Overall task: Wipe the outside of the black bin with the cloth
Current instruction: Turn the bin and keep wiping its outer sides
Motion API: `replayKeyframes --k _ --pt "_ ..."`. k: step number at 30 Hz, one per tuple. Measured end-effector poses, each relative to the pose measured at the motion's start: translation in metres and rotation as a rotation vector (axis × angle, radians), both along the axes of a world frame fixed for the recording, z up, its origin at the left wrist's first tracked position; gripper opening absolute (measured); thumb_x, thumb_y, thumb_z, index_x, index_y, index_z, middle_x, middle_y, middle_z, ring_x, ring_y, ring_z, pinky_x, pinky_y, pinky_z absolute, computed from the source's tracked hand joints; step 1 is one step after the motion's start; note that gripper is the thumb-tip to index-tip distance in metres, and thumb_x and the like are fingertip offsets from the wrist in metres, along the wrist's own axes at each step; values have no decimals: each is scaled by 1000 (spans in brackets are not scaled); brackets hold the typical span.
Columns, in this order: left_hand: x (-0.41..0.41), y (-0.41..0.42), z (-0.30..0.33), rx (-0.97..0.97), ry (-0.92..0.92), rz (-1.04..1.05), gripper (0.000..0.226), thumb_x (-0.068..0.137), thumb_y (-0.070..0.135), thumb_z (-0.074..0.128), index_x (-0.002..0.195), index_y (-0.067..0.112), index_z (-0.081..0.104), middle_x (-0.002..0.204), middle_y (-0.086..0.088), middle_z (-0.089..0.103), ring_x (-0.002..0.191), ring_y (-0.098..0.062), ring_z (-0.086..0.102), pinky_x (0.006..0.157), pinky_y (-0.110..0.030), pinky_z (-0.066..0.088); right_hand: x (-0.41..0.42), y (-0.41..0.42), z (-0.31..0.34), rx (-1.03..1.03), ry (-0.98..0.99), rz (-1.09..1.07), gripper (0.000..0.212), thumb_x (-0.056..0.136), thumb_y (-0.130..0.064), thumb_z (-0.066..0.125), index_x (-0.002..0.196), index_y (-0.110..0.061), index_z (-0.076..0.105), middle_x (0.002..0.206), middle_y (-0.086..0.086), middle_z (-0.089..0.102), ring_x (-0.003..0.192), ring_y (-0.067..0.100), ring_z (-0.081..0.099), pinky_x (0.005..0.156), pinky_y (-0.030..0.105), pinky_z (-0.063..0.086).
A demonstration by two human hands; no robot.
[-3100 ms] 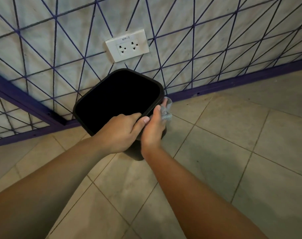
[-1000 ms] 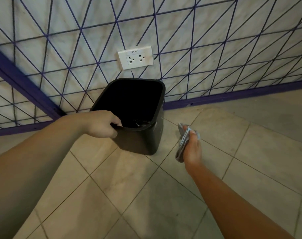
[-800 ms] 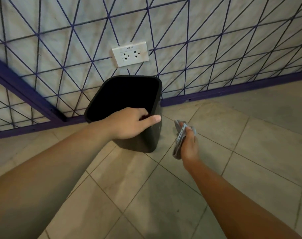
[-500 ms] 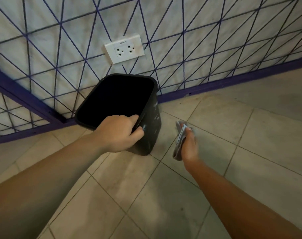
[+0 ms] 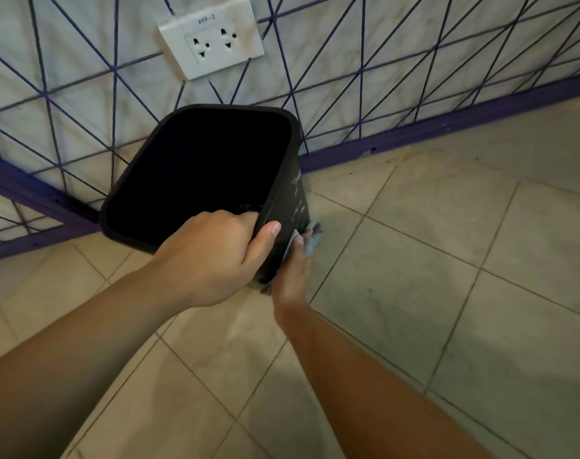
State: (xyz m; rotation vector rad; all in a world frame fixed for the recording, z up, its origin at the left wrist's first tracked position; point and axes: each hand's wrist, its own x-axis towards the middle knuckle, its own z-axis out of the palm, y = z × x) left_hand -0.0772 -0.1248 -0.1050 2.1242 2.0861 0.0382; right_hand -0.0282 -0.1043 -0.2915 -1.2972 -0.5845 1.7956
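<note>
A tiled floor (image 5: 414,309) of large beige squares with thin dark grout lines fills the lower and right parts of the frame. The black bin (image 5: 291,207) stands on it at upper centre, tilted, close to the purple skirting strip (image 5: 447,127) that borders the floor where it meets the wall. Soft shadows fall across the tiles at right

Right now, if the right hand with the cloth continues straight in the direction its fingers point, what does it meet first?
The right hand points up along the black bin, cloth against its side wall. Going on, it would probably slide along that wall toward the purple baseboard; depth is unclear.
</note>
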Motion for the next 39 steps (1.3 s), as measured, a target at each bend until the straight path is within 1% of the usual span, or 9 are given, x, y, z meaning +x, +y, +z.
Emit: replayKeyframes --k 3,6,10,15,20,26,30,34,39 --pt "1 1 1 -17 -15 3 43 93 56 17 63 30 33 48 7 41 41 -8 40 46 -26 25 -3 1 7 -30 8 -48 89 76 -89 49 155 -51 36 164 -5 41 151 21 40 123 55 36" --pt "4 6 1 -9 21 3 43 94 54 19 63 29 34 49 7 42 43 -7 40 46 -26 25 -5 7 3 -61 -21 -39 80 77 -86 42 151 -57 37 160 -8 47 147 20 46 121 56 39" --pt "6 14 0 11 71 -12 43 96 51 22 62 27 33 52 7 40 45 -8 38 47 -30 24 -1 19 11 -223 66 1 93 63 -84 43 147 -44 51 144 2 63 130 27 62 110 58 51" --pt "0 16 -1 11 14 21 47 96 50 25 62 21 39 50 4 42 44 -11 40 46 -30 23 6 6 33 -211 28 52 75 83 -70 40 154 -46 38 153 4 48 139 29 51 114 59 45" --pt "2 18 -1 13 13 32 46 95 50 25 62 22 37 51 5 39 44 -10 37 46 -30 22 2 18 30 -262 59 3 60 96 -64 44 148 -34 50 144 6 60 129 30 61 106 56 54" --pt "1 19 -1 23 -4 30 46 96 50 26 61 22 38 50 5 40 43 -9 39 46 -29 23 -1 20 30 -262 52 -15 71 90 -62 43 150 -24 49 145 11 59 128 29 60 107 51 53" --pt "0 19 -3 28 -10 19 47 95 51 24 62 22 40 50 5 40 43 -9 39 46 -30 25 3 17 30 -213 32 1 55 103 -54 38 145 -21 55 137 9 67 124 28 64 88 39 59" --pt "-3 19 -3 38 2 29 47 95 52 24 63 22 41 50 5 42 43 -10 41 46 -31 27 4 10 31 -110 28 15 48 107 -49 33 147 -34 53 136 1 68 128 19 63 108 44 54" --pt "0 18 -2 39 -17 42 49 94 52 25 62 20 42 49 4 40 43 -12 39 46 -32 25 4 12 40 -205 43 45 51 106 -54 37 147 -27 53 137 3 65 126 22 63 96 39 57"
